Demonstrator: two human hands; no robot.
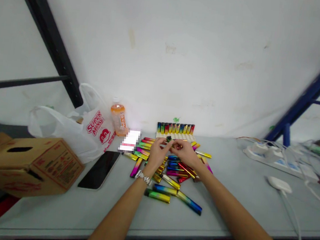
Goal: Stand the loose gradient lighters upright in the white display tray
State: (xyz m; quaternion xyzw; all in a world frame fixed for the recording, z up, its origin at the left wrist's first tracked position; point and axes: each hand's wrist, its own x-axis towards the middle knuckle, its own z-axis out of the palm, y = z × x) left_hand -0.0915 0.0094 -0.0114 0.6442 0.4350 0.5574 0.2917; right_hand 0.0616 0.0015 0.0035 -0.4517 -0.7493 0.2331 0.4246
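Note:
Above a loose pile of shiny, colour-graded tubes (175, 166), my left hand (158, 150) and my right hand (185, 152) meet with fingertips pinched. Between the left fingers shows the dark and green end of a shiny tube (169, 138). A reddish, glossy piece glints at my right fingertips, mostly covered by them; it looks like another shiny tube. Just behind the hands, a pale rack (160, 134) with rows of holes holds several upright tubes (176, 128) along its back row. Nearer to me lie a green-yellow tube (157, 196) and a blue-yellow tube (189, 203).
To the left stand a cardboard box (53, 166), a white plastic bag (91, 128) and an orange drink bottle (119, 118). A phone (100, 170) lies flat near a blurred white sheet (129, 140). At right are a power strip (282, 162), a white charger (279, 184) and cables.

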